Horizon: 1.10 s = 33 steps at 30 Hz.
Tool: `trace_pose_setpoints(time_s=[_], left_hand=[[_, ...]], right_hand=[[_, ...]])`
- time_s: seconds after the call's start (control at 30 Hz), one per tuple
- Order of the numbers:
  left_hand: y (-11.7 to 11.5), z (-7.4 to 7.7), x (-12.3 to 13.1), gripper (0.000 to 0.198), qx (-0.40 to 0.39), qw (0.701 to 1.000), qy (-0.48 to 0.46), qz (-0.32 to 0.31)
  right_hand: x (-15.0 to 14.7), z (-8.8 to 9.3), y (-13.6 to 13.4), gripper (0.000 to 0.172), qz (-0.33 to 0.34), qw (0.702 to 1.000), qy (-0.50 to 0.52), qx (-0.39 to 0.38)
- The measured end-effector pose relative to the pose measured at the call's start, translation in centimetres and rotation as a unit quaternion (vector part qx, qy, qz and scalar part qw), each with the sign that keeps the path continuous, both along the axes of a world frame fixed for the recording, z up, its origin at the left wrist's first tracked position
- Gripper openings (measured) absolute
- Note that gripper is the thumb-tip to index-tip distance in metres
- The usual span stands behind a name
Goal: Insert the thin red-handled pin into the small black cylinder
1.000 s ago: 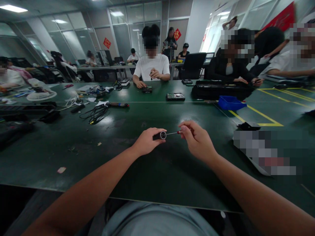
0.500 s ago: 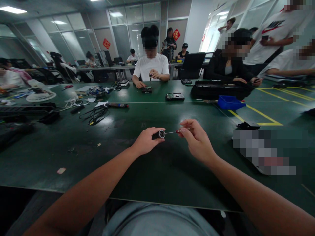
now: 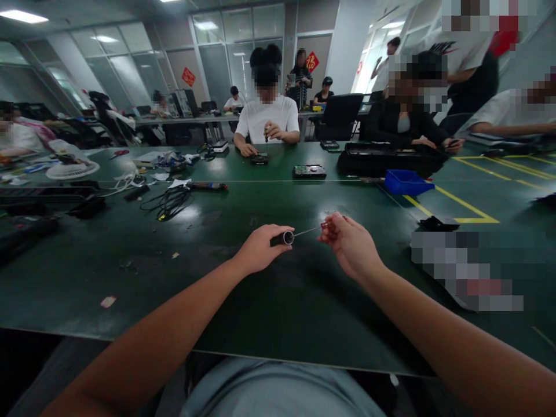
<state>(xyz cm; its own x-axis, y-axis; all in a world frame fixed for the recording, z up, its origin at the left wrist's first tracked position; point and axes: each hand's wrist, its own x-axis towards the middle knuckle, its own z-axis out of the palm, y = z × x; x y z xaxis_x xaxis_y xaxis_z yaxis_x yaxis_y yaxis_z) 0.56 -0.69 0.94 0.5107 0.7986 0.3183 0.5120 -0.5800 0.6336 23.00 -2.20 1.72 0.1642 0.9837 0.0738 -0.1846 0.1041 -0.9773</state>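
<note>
My left hand [image 3: 257,250] is closed around a short black cylinder [image 3: 287,237] with a pale ring at its open end, which faces right. In my right hand [image 3: 355,248] is a screwdriver [image 3: 324,226] with a thin metal shaft and a reddish handle, pinched between thumb and fingers. The shaft slopes down to the left, and its tip is at the ringed end of the cylinder. I cannot tell how far inside the tip reaches. Both hands are just above the dark green table [image 3: 269,313].
A bundle of black cable [image 3: 169,202] lies ahead on the left, near a white fan [image 3: 72,167]. An opened hard drive [image 3: 309,171] is across the table. A blue bin [image 3: 407,182] and a blurred-out pale object [image 3: 456,269] are on the right. Co-workers sit opposite.
My right hand has turned and the screwdriver's handle end has risen, so the shaft now slants more. The left hand and cylinder have barely shifted.
</note>
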Motion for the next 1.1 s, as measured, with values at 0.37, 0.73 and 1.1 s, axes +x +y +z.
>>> trace_pose_setpoints(time_s=[0.37,0.73,1.1], left_hand=[[-0.1,-0.1,0.0,0.04,0.01,0.999,0.039,0.017],[0.0,-0.5,0.1,0.042,0.016,0.998,0.066,0.017],[0.2,-0.6,0.0,0.036,-0.03,0.999,-0.008,0.042]], right_hand=[[-0.2,1.4,-1.9,0.024,-0.025,0.948,-0.284,0.139],[-0.1,1.5,-2.4,0.022,0.004,0.897,-0.401,0.185],[-0.2,1.7,-2.2,0.021,-0.023,0.874,-0.451,0.182]])
